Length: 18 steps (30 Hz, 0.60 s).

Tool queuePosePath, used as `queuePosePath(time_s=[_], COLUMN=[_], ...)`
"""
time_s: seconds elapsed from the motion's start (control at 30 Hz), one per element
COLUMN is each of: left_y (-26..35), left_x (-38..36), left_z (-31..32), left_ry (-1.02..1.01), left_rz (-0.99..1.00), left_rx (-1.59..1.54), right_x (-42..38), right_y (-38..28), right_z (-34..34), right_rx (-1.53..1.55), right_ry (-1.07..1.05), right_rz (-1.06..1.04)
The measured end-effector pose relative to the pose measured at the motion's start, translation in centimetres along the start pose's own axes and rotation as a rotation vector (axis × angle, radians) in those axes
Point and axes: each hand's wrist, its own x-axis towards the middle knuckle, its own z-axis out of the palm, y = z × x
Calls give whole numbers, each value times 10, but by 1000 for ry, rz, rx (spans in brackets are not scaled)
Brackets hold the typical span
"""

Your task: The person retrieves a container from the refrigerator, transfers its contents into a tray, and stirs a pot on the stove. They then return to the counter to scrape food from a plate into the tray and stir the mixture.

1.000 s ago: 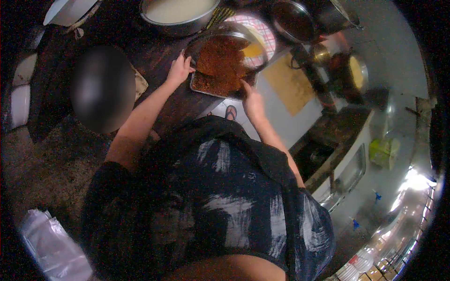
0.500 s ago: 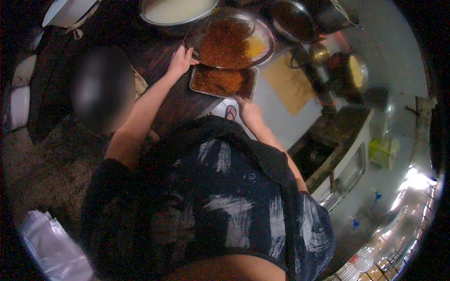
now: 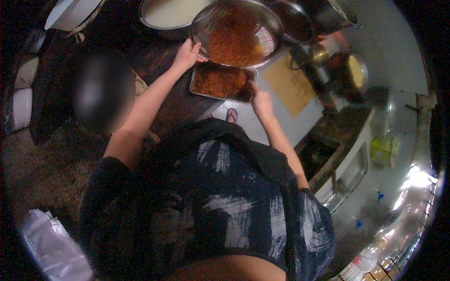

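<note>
My left hand (image 3: pixel 189 55) is closed on the left rim of a wide, tilted metal bowl (image 3: pixel 277 29). Loose reddish-brown food (image 3: pixel 234 42) lies inside the bowl. Just below it is a rectangular metal tray (image 3: pixel 211 96), holding more of the same crumbly food (image 3: pixel 220 82). My right hand (image 3: pixel 261 102) has its fingers curled at the tray's right end, touching the rim. The undersides of the bowl and the tray are hidden.
A large pot of pale liquid (image 3: pixel 171 11) stands behind the bowl, with a dark pan (image 3: pixel 293 21) to its right. A cardboard sheet (image 3: pixel 290 84) lies on the floor to the right. Nearer is a dark counter (image 3: pixel 344 124). A blurred dark round shape (image 3: pixel 103 89) is at left.
The bowl has shifted up and right and tilted differently, and the yellow patch in it shows less. My right hand has moved from the tray's front edge to its right end.
</note>
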Motion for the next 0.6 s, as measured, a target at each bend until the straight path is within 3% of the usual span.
queuePosePath(time_s=[0.17,0.4,0.47,0.6], left_y=[6,13,11,8], left_x=[2,-2,0,3], left_z=[8,13,11,10], left_ry=[4,-1,2,-7], left_rz=[43,55,47,9], left_rx=[9,7,13,9], right_x=[13,8,5,19], right_y=[15,-1,3,-1], right_z=[39,41,40,21], right_rx=[11,130,122,-5], right_ry=[-74,-121,12,-38], right_rz=[154,122,6,79])
